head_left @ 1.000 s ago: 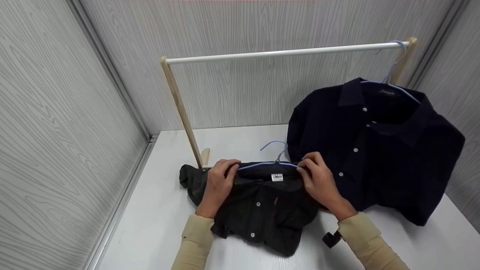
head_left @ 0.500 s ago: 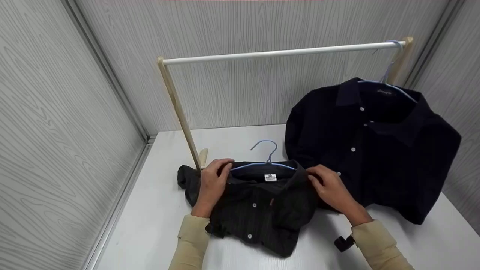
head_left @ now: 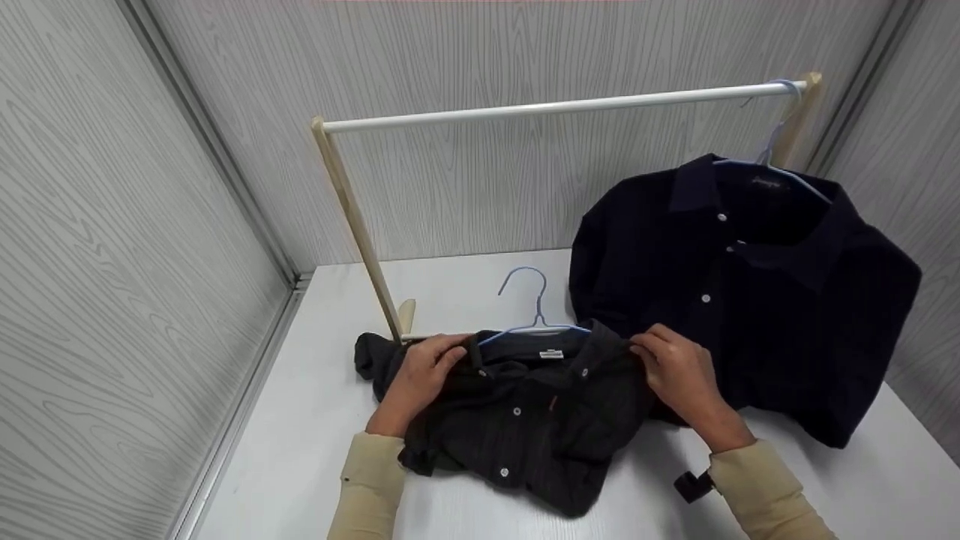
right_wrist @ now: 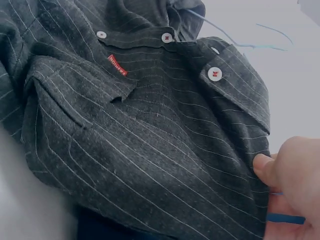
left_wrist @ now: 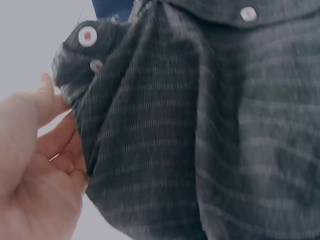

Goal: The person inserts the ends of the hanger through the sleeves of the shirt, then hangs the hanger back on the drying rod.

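Note:
A dark grey pinstriped shirt (head_left: 525, 442) with white buttons spreads over the white table in the head view. Inside its collar sits a light-blue wire hanger (head_left: 541, 300), hook pointing up and back. My left hand (head_left: 420, 373) pinches the shirt at its left shoulder, beside the collar; the left wrist view shows thumb and fingers on the cloth edge. At the opposite shoulder my right hand (head_left: 681, 369) grips the fabric between thumb and fingers. In the right wrist view a piece of blue hanger wire (right_wrist: 286, 218) shows by those fingers, and a red tag (right_wrist: 117, 65) marks the pocket.
Behind stands a rack with a white rail (head_left: 555, 108) and wooden uprights (head_left: 358, 225). A navy shirt (head_left: 757, 322) hangs from its right end on another blue hanger (head_left: 772, 139), close to my right hand. Patterned panels (head_left: 142, 262) wall in the white table (head_left: 285, 450).
My right hand has moved right from the collar to the shoulder. My left hand has shifted slightly left and down. The hanger hook stands a little higher, and the collar points now lie forward.

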`<state>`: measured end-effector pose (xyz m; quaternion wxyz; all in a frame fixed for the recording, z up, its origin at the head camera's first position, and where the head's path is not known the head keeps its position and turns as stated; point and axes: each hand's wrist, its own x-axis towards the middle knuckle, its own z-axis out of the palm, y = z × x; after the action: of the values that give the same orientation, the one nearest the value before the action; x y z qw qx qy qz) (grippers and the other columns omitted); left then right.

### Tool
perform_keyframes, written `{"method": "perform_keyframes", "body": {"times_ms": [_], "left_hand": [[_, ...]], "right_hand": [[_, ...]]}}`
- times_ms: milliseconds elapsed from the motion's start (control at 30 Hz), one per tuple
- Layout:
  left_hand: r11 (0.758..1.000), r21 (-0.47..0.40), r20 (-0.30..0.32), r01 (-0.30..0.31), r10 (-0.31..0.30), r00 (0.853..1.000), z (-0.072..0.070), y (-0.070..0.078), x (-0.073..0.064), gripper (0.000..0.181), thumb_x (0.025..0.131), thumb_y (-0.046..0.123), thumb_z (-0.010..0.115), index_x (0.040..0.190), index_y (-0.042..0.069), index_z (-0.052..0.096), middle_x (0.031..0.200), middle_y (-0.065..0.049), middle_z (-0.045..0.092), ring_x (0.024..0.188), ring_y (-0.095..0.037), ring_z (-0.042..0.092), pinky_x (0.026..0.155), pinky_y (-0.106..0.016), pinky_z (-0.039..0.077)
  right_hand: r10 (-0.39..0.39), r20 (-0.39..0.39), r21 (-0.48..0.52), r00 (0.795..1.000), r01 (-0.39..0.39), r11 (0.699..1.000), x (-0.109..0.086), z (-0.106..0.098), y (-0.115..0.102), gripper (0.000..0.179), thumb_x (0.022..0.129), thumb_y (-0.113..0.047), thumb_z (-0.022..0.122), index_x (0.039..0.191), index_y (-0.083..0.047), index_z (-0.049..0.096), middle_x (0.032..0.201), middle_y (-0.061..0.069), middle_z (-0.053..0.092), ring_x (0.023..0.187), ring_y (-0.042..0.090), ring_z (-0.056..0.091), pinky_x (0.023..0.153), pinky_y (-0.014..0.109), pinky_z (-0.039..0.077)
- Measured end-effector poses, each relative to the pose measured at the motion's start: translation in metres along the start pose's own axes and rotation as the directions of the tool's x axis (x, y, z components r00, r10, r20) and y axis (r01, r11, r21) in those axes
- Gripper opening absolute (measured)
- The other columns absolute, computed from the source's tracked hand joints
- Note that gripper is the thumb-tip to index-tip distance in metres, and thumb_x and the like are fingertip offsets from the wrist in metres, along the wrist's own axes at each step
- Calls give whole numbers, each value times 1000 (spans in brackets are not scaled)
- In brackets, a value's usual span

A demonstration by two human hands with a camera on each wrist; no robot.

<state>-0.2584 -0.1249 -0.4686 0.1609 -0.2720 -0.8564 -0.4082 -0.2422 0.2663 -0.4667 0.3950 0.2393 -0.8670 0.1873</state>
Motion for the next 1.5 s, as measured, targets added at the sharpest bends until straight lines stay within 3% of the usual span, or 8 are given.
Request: {"method": "perform_keyframes", "body": {"times_ms": [100,400,867,1067,1333,1500], "left_hand": [[998,57,-22,-36,38,999,-2,-3,0,25,97,18,62,118,8,72,114,-9,73,109,-21,68,95,-38,53],[990,141,-107,-16,32,994,-3,-4,12,15,94,8,66,105,9,76,98,-5,74,95,-18,69,85,-35,55],[965,261,-141,-16,54,989,-5,2,32,11,93,5,67,100,8,75,97,-5,73,92,-19,66,83,-35,54],[928,371,-123,-28,79,989,-13,15,50,11,95,7,65,102,9,74,96,-5,71,93,-21,66,84,-35,55],[883,461,-210,-87,203,956,-29,39,86,18,98,6,57,110,6,71,102,-10,68,96,-27,63,84,-37,54],[865,497,-287,-66,235,929,-45,54,107,22,99,6,56,117,5,68,106,-13,65,99,-29,60,86,-39,52]], "right_hand": [[-26,-39,-31,999,24,999,2,-3,1,11,80,0,79,87,-7,75,80,3,64,61,17,63,50,33,50],[-41,-58,-84,997,36,996,9,-11,6,7,84,-1,76,90,-5,73,81,6,64,57,19,60,45,34,45],[-3,-129,-97,992,-9,995,19,-33,20,4,85,1,74,88,-2,74,80,8,66,56,21,61,44,36,44],[48,-155,-86,987,-62,994,24,-46,27,4,87,-1,72,91,0,74,82,11,65,57,25,61,47,43,45],[83,-204,-110,975,-107,988,29,-59,34,5,88,-3,71,92,0,74,82,13,65,57,28,60,47,46,44],[52,-219,-118,974,-79,990,32,-60,36,6,89,-4,71,94,-1,74,83,14,66,57,28,59,47,45,44]]}}
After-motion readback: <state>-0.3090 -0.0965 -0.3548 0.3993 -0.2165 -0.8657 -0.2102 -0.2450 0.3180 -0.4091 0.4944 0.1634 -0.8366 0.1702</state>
